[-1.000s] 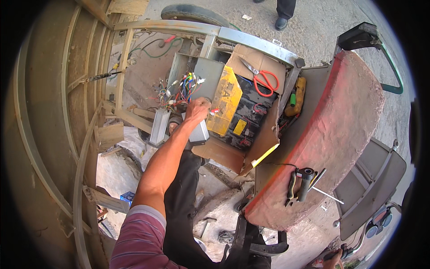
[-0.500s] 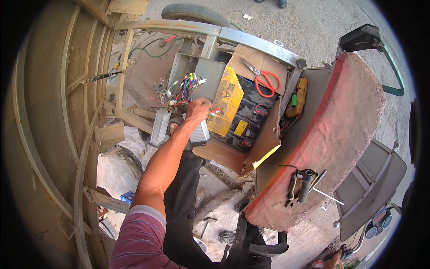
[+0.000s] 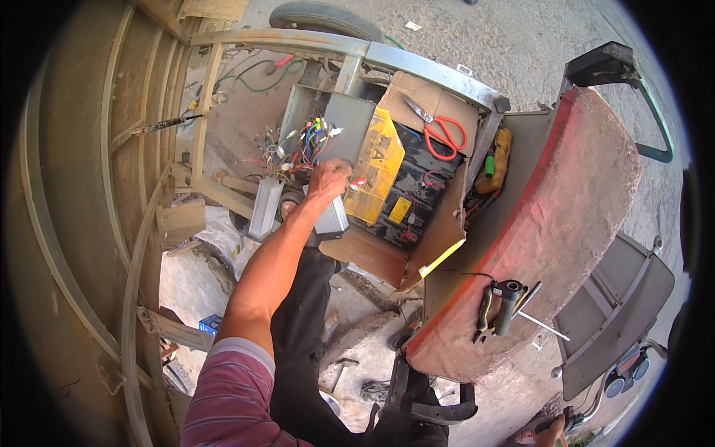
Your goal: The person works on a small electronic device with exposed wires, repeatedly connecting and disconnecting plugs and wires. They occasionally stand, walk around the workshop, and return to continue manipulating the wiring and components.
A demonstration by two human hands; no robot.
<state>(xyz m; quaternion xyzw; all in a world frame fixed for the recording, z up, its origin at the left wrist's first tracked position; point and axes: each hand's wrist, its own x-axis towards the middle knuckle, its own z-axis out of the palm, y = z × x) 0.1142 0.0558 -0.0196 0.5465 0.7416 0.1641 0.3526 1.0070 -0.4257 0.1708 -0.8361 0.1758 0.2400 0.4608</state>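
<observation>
My left hand [image 3: 330,179] is closed, fingers curled down, at the top end of a silver finned box [image 3: 332,221]. What its fingers hold, if anything, is hidden. A red connector [image 3: 359,182] sits just to its right. A bundle of coloured wires with white plugs [image 3: 313,141] spreads beyond the hand, against a grey metal panel [image 3: 350,115]. Left of my wrist stands a second finned box [image 3: 265,208]. A hand, probably my right hand [image 3: 551,432], shows in part at the lower right, beside a black handlebar grip [image 3: 573,419]; its fingers are unclear.
Red-handled scissors [image 3: 445,138] lie on cardboard over black batteries [image 3: 424,179], beside a yellow plate [image 3: 375,167]. Pliers and a grey tool [image 3: 506,305] rest on the worn red seat [image 3: 544,194]. A metal frame [image 3: 283,43] borders the far side; a ribbed metal wall [image 3: 89,223] rises at left.
My left hand stays at almost the same place by the finned box, with only a slight shift. The shoes at the far top edge have nearly left the view.
</observation>
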